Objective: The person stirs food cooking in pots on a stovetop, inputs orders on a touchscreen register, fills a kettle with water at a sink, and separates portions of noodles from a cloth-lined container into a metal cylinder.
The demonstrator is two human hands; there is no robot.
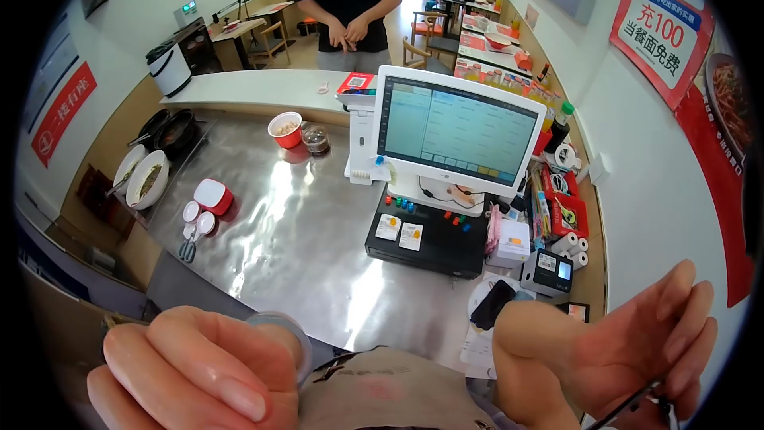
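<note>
My left hand (pixel 199 370) is raised close to the camera at the lower left, its fingers curled together; what they hold, if anything, is hidden. At the lower right, my right hand (pixel 649 334) is raised with its fingers bent together by a thin dark object (pixel 629 404), too partial to name. Between my hands is a beige apron (pixel 382 390). The metal counter (pixel 310 263) lies beyond, with a white touchscreen monitor (pixel 458 127) on a black box (pixel 434 251) and a dark phone (pixel 493 305) near my right forearm.
Scissors (pixel 188 250), lidded tubs (pixel 213 195), white bowls (pixel 148 179) and dark pans (pixel 175 134) stand left. A red cup (pixel 286 129) and jar (pixel 315 139) are farther back. Small printers (pixel 547 272) and paper rolls are right. A person (pixel 350 12) stands beyond the white ledge (pixel 263 87).
</note>
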